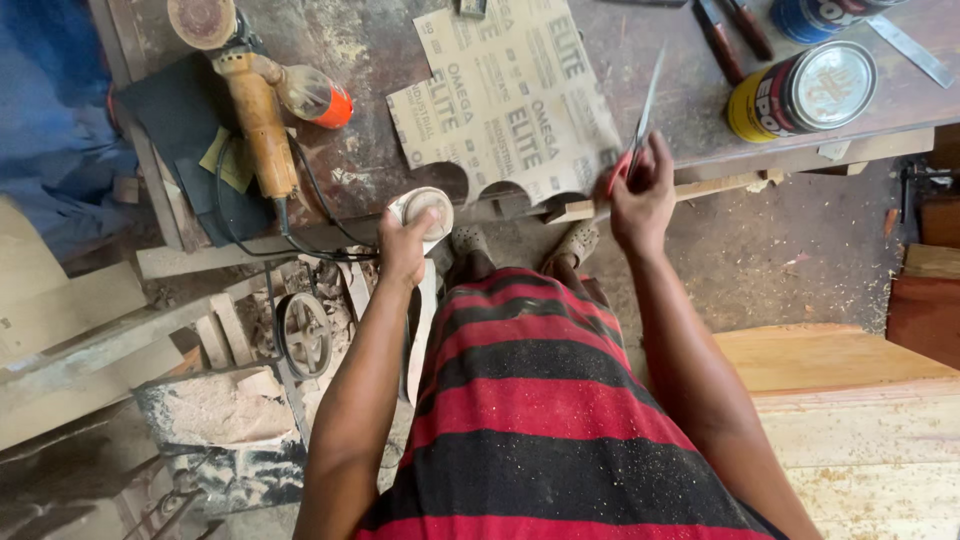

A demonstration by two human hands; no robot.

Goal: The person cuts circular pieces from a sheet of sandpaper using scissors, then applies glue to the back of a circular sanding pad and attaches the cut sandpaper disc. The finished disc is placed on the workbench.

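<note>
Two tins [800,92] — one scissors [640,125]

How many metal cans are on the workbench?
2. A yellow and black can lies on its side near the bench's right edge. A blue can sits behind it at the top edge of the picture, partly cut off. More may be outside the view.

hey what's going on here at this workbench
A person in a red and black striped garment stands at a worn wooden bench. The left hand holds a round disc of sandpaper at the bench edge. The right hand grips scissors with red handles, blades pointing up and away. A sandpaper sheet lies printed side up on the bench, with rounded scoops missing along its near edge. An angle grinder rests to the left, and a yellow and black tin to the right.
</note>
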